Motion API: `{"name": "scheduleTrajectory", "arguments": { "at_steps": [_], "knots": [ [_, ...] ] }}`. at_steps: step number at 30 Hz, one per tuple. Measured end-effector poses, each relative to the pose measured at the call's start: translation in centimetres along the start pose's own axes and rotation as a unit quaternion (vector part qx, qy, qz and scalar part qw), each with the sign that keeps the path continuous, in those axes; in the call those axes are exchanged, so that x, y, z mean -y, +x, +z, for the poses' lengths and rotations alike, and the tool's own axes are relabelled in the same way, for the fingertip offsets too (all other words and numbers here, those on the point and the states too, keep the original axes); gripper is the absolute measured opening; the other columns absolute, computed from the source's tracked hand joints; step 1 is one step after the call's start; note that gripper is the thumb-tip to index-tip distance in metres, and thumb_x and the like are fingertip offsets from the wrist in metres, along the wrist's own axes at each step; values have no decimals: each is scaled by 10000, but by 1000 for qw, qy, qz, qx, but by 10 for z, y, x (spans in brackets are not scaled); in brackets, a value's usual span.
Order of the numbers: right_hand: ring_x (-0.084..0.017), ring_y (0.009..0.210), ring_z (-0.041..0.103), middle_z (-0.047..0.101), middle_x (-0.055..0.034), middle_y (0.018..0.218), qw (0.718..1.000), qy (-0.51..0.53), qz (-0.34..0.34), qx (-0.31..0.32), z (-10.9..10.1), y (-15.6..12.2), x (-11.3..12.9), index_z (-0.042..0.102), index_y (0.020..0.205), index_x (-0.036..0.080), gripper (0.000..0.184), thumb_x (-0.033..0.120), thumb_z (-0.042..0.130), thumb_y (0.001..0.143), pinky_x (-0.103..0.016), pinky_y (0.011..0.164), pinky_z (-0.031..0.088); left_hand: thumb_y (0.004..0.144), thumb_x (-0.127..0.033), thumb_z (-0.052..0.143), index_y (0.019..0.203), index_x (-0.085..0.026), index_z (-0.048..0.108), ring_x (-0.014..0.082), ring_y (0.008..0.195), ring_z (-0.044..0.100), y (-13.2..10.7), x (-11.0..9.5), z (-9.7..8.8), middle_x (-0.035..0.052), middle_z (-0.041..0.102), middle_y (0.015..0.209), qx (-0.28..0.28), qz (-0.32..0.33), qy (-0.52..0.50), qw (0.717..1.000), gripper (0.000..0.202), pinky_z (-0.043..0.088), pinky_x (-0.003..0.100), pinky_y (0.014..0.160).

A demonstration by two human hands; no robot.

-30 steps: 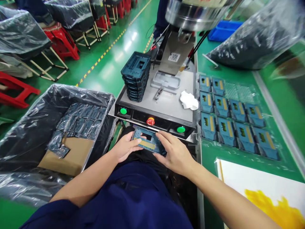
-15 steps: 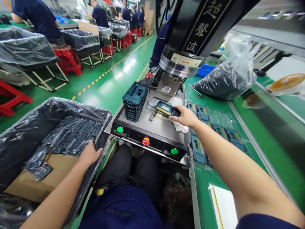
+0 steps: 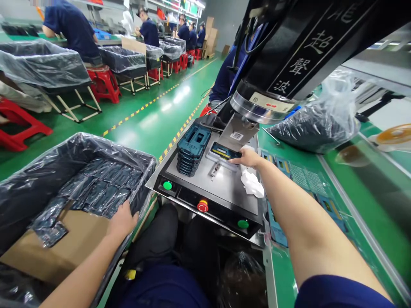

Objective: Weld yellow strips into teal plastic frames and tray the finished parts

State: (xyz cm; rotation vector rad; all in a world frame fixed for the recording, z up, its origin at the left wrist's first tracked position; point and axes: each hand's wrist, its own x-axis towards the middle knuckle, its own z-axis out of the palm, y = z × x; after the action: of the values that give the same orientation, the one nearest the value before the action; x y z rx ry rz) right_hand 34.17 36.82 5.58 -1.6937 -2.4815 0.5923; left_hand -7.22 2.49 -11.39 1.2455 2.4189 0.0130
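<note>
My right hand (image 3: 248, 158) grips the near right end of a dark teal plastic housing (image 3: 224, 150) with a yellow strip. The housing is at the clear fixture (image 3: 210, 155) under the metal horn (image 3: 238, 133) of a press; whether it is fully seated I cannot tell. To its left rises a stack of similar teal housings (image 3: 192, 147). Over the right side of a plastic-lined bin, my left hand (image 3: 123, 220) is open, thumb apart, its fingertips by bagged dark parts (image 3: 109, 184); no object shows in it.
Along the press base's front are two green buttons (image 3: 167, 185) and a red stop button (image 3: 202, 206). Crumpled white tissue (image 3: 252, 184) lies on the plate. More housings (image 3: 330, 207) sit in trays at right, near a filled plastic bag (image 3: 317, 124). Co-workers (image 3: 69, 30) sit beyond the aisle.
My right hand has brought the housing farther in under the horn and lowered it to the fixture. My left hand stays over the bin. The view has shifted a little.
</note>
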Motion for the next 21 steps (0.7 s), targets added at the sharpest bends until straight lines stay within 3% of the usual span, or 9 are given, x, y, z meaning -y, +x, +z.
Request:
{"name": "scheduleTrajectory", "arguments": {
  "at_steps": [4, 7, 11, 17, 21],
  "knots": [
    [-238, 1070, 635, 700, -74, 1148, 995, -69, -36, -54, 14, -2, 0, 662, 1215, 187, 407, 385, 641, 859, -319, 933, 494, 901, -465, 391, 1355, -109, 347, 391, 1063, 623, 1, 1, 2, 232, 535, 1286, -1, 1, 0, 1000, 579, 483, 484, 871],
    [-249, 1265, 514, 593, -113, 1339, 989, -87, -55, -108, 31, -10, 7, 615, 1274, 167, 385, 317, 519, 933, -352, 1061, 410, 901, -465, 386, 1333, -108, 365, 385, 1053, 627, 3, 2, 5, 236, 537, 1276, -6, 3, 4, 1000, 561, 481, 482, 865],
    [-264, 1296, 458, 560, -146, 1356, 979, -97, -49, -173, 50, -25, 24, 605, 1264, 136, 379, 302, 444, 964, -395, 1113, 340, 896, -446, 397, 1257, -102, 415, 370, 1068, 624, 3, 2, 6, 233, 559, 1227, -12, 16, 8, 1000, 499, 478, 459, 867],
    [-259, 1242, 476, 628, -96, 1254, 979, -106, -22, -172, 61, -29, 52, 707, 1057, 197, 339, 355, 416, 982, -409, 1037, 382, 892, -420, 405, 1217, -89, 444, 374, 1067, 624, 3, 0, 4, 223, 572, 1193, -17, 23, 17, 999, 465, 475, 461, 877],
    [-299, 1317, 410, 531, -138, 1391, 978, -101, 7, -184, 58, -39, 66, 666, 1176, 176, 375, 420, 510, 937, -447, 1054, 356, 889, -419, 417, 1325, -33, 398, 377, 1162, 574, 7, 7, 12, 256, 521, 1286, -48, 41, 14, 998, 583, 468, 457, 928]
  ]
}}
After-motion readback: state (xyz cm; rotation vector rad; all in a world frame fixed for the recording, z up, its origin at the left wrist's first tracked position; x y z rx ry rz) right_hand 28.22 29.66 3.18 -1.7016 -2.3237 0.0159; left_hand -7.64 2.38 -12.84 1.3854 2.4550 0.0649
